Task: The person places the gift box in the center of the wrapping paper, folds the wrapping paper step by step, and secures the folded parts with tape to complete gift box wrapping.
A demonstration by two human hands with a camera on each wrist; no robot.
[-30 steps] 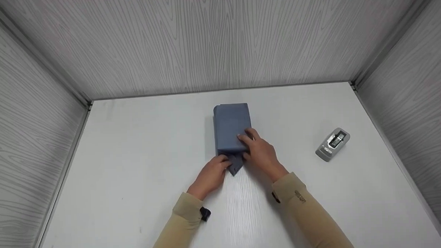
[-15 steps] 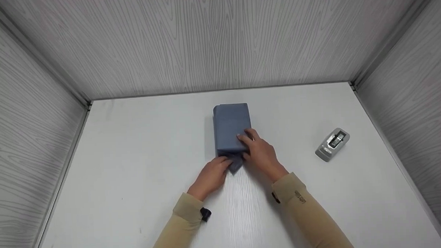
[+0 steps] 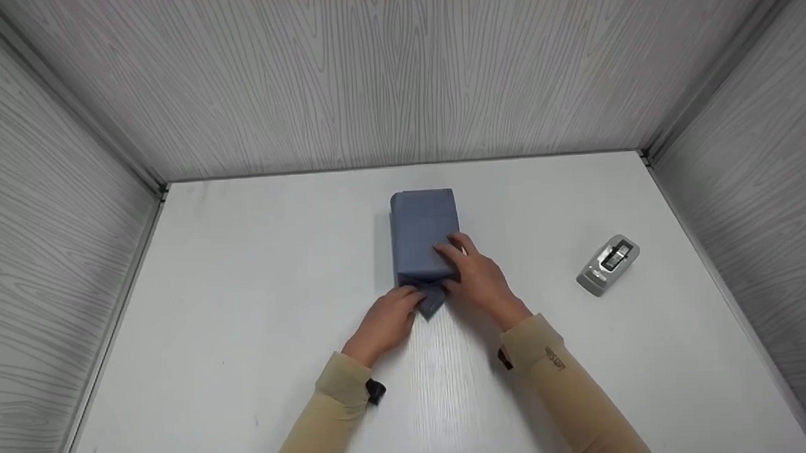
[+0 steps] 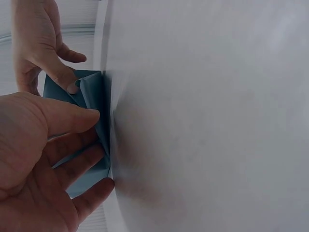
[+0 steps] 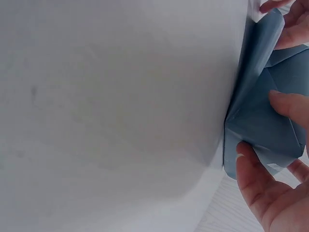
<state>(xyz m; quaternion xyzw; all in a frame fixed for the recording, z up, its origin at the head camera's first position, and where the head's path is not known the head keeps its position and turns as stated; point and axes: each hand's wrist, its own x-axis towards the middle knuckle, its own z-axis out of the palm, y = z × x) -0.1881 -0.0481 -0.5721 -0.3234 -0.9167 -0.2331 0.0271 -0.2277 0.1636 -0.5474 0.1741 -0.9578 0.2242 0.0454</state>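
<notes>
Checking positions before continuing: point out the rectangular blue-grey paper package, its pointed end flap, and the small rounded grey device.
Blue-grey package (image 3: 423,230), head view, upper face.
Pointed flap (image 3: 432,302), head view, visible middle.
Grey device (image 3: 608,265), head view, top face.

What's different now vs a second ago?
Little: the left hand's top finger sits slightly nearer the person at the blue-grey pointed paper flap; the tan right sleeve edged right. No visible new grip or release. Unmoved: blue-grey rectangular paper-wrapped package, grey rounded oblong object.
</notes>
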